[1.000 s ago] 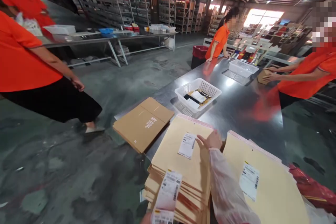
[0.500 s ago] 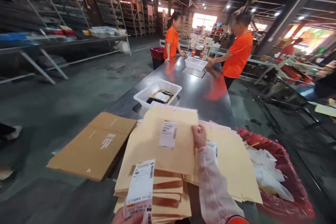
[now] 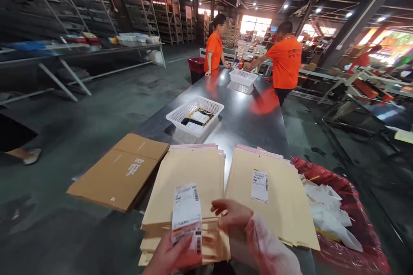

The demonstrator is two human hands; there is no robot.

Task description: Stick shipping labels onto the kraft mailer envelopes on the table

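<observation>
My left hand [image 3: 171, 253] is at the bottom of the view, holding a printed shipping label [image 3: 186, 215] upright between its fingers. My right hand [image 3: 230, 215], in a clear plastic sleeve [image 3: 271, 245], is open and hovers next to that label, over the left stack of kraft mailer envelopes [image 3: 183, 189]. A second stack of the same envelopes [image 3: 267, 210] lies to the right, with a barcode label [image 3: 260, 186] on top. Both stacks rest on a steel table [image 3: 251, 124].
A flattened cardboard box [image 3: 119, 172] lies left of the stacks. A white basket [image 3: 195, 118] of small items and a second basket [image 3: 242, 78] stand farther along the table. A red-lined bin [image 3: 332, 210] with white plastic sits at the right. Two co-workers [image 3: 284, 60] stand at the far end.
The envelope my right hand held up is no longer raised. That hand has let go and dropped toward my left hand. The far co-worker has turned away.
</observation>
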